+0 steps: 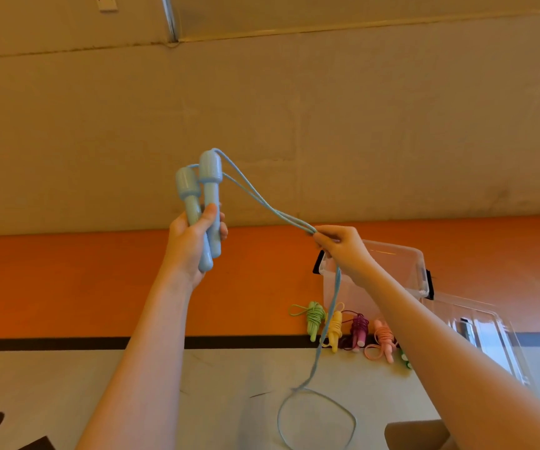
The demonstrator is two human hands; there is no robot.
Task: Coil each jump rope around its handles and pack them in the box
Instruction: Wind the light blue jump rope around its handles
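Observation:
My left hand [194,241] grips the two blue handles [205,203] of a jump rope, held upright side by side. Both strands of the blue rope [262,199] run from the handle tops down to my right hand [340,248], which pinches them together. Below that hand the doubled rope hangs down and ends in a loop [315,414] lying on the floor. The clear plastic box [405,264] stands behind my right hand, partly hidden by it.
Coiled ropes lie in a row on the floor in front of the box: green [314,318], yellow [335,328], purple [358,329], pink [385,339]. The box's clear lid [486,332] lies to the right. An orange wall band runs behind.

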